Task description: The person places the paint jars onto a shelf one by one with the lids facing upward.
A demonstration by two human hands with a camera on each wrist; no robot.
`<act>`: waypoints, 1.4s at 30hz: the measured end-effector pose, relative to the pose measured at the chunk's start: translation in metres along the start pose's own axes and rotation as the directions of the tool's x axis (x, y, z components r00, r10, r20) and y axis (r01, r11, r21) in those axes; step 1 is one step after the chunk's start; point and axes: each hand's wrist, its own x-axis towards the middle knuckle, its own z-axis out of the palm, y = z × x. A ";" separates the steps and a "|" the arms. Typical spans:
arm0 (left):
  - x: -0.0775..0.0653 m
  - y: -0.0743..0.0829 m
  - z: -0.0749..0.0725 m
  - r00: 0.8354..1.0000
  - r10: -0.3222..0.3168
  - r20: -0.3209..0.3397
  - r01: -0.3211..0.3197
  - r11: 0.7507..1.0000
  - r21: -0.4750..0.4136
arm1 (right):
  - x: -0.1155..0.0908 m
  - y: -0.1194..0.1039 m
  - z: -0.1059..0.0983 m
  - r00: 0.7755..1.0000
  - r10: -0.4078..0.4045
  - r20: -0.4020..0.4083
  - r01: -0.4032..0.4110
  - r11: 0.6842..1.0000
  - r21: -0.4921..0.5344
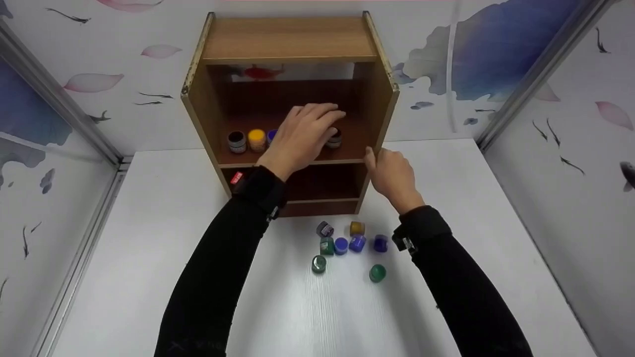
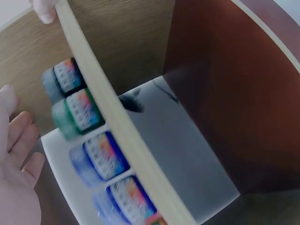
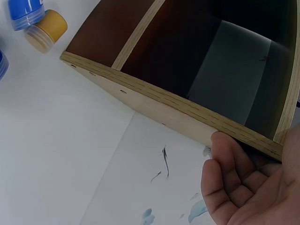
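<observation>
My left hand (image 1: 300, 136) is over the upper compartment of a small wooden shelf unit (image 1: 290, 42), its fingers extended and apart. Beneath its fingertips stands a black-lidded paint jar (image 1: 334, 139). To the left stand another dark-lidded jar (image 1: 237, 143), a yellow jar (image 1: 257, 140) and a blue one (image 1: 272, 136), partly covered by the hand. In the left wrist view, a green jar (image 2: 78, 112) stands in the row, with the left fingers (image 2: 21, 136) beside it and nothing in them. My right hand (image 1: 393, 173) grips the unit's right side panel (image 3: 164, 105), thumb at its front edge.
In front of the unit, several small paint jars lie scattered on the white table (image 1: 163, 238), among them an ochre jar (image 1: 357, 228), a purple jar (image 1: 381, 243) and a green jar (image 1: 377, 273). Patterned wall panels (image 1: 560, 134) enclose the back and sides.
</observation>
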 end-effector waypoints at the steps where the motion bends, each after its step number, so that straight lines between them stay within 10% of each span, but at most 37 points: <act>1: -0.002 -0.001 -0.001 1.000 0.009 -0.024 -0.009 1.000 0.000 | 0.000 0.000 -0.001 1.000 0.000 0.005 0.000 1.000 0.001; 11: -0.044 -0.007 -0.003 0.979 0.038 -0.200 -0.048 0.998 -0.043 | 0.002 0.004 -0.002 1.000 -0.004 0.010 0.004 1.000 -0.022; 22: -0.098 -0.007 0.034 0.967 0.105 -0.234 -0.110 0.994 -0.005 | 0.002 0.011 0.002 1.000 0.009 0.021 -0.008 1.000 -0.021; 32: -0.141 0.005 0.085 0.988 0.151 0.020 -0.149 0.987 -0.057 | 0.001 0.010 0.000 0.999 0.027 0.022 -0.027 1.000 -0.016; 42: -0.173 0.019 0.124 0.959 0.158 0.234 -0.142 0.986 -0.082 | 0.002 0.001 0.001 1.000 -0.001 0.010 0.001 1.000 -0.015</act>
